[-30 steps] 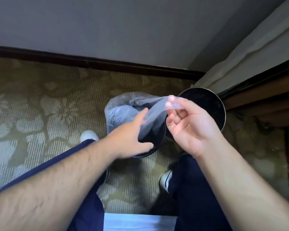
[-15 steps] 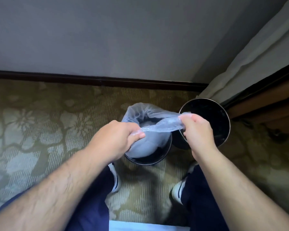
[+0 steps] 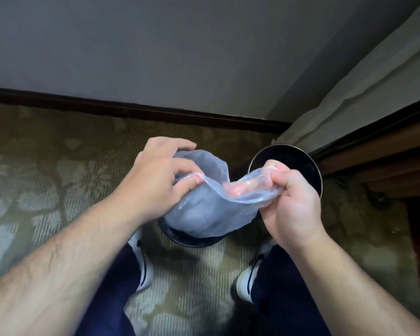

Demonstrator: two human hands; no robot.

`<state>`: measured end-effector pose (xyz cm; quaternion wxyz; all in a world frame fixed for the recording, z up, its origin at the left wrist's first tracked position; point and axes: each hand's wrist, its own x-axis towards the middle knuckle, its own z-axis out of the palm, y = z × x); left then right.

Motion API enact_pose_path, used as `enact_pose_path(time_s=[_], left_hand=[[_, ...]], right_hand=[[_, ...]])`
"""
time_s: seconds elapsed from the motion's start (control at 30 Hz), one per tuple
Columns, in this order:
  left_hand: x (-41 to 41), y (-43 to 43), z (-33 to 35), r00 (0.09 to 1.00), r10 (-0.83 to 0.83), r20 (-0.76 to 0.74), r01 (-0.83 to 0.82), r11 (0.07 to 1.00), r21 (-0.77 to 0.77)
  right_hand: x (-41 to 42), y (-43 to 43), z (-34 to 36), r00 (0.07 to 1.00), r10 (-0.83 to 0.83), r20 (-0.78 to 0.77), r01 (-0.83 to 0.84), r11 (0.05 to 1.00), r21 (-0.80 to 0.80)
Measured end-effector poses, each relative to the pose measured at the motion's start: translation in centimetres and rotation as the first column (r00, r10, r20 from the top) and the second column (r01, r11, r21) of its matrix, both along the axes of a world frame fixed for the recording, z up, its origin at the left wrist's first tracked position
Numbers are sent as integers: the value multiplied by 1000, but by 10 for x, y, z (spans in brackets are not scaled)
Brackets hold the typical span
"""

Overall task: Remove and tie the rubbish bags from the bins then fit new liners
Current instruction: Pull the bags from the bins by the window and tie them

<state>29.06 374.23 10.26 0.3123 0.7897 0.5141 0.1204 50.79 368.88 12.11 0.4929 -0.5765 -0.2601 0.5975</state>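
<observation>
A thin, clear plastic liner [image 3: 204, 207] hangs over the nearer of two round black bins [image 3: 192, 240] on the carpet. My left hand [image 3: 160, 175] pinches the liner's edge on the left, thumb and fingers curled on the film. My right hand [image 3: 291, 197] grips the liner's other edge in a fist, with some fingers inside the film and showing pink through it. The film stretches between both hands above the bin's mouth. The second black bin [image 3: 301, 158] stands just behind my right hand, with no liner visible in it.
A grey wall with a dark skirting board [image 3: 131, 110] runs behind the bins. A pale curtain [image 3: 349, 100] and dark wooden furniture [image 3: 386, 151] close off the right side. My two shoes [image 3: 141, 263] stand on the patterned carpet [image 3: 46, 178] right below the bins.
Both hands have come closer and spread the liner's edge wider. My left hand shifted up along the rim, and my right hand now holds a bunched edge with fingers inside the film.
</observation>
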Motion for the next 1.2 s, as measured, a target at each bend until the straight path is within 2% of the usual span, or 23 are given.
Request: enact_pose_path(time_s=[0.1, 0.2, 0.33, 0.5, 0.6, 0.7, 0.77, 0.83, 0.9, 0.93, 1.03, 1.07, 1.13, 1.2], left_hand=[[4, 1, -2, 990, -133, -45, 130, 990, -55], [13, -1, -5, 956, -290, -39, 290, 957, 6], [28, -6, -5, 916, -401, -14, 401, 916, -4], [28, -4, -7, 937, -335, 94, 327, 940, 92], [24, -1, -2, 967, -224, 123, 213, 972, 96], [23, 0, 0, 993, -96, 65, 94, 995, 28], [20, 1, -2, 999, -18, -43, 16, 999, -42], [16, 2, -6, 990, 19, -143, -23, 999, -28], [14, 2, -6, 984, 39, -176, -40, 999, -3], [14, 2, -5, 983, 43, -179, -43, 999, 4], [20, 2, 2, 988, -7, -153, 4, 1000, -18], [23, 1, 6, 991, -34, -131, 31, 999, -26], [26, -1, 12, 992, -65, -104, 64, 998, -15], [27, -2, 16, 994, -41, -100, 43, 999, 18]], right_hand=[[3, 6, -3, 993, 87, 85, -86, 996, -19], [9, 10, -7, 964, 201, 174, -195, 980, -50], [16, 11, -10, 940, 284, 191, -275, 959, -71], [16, 11, 3, 946, 263, 187, -268, 963, 1], [18, 12, 6, 916, 199, 349, -219, 976, 18], [19, 13, 3, 867, 204, 455, -248, 968, 37], [20, 14, 3, 790, 247, 562, -304, 953, 9], [22, 14, 4, 688, 301, 660, -361, 931, -48], [25, 14, 7, 566, 373, 736, -407, 902, -144], [26, 14, 9, 477, 406, 779, -428, 882, -197], [23, 14, 18, 73, 422, 904, -521, 789, -327], [19, 14, 20, 0, 438, 899, -542, 756, -368], [9, 13, 20, -70, 466, 882, -552, 718, -423], [3, 13, 17, -52, 394, 917, -533, 766, -360]])
